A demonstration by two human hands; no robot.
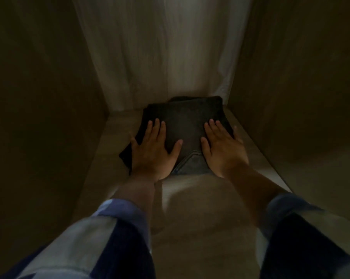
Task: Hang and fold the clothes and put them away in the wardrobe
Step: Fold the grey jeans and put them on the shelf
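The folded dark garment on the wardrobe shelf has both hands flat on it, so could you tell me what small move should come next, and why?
Probably lift both hands away. The folded dark garment already lies on the wardrobe shelf, close to the back wall, and the left hand and right hand rest on it with straight fingers, gripping nothing. Its left edge looks a bit rumpled.

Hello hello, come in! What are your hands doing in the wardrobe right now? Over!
Left hand, right hand: both flat, pressing on the folded dark clothes. Clothes lying on the wardrobe shelf, near the back. Nothing in the way.
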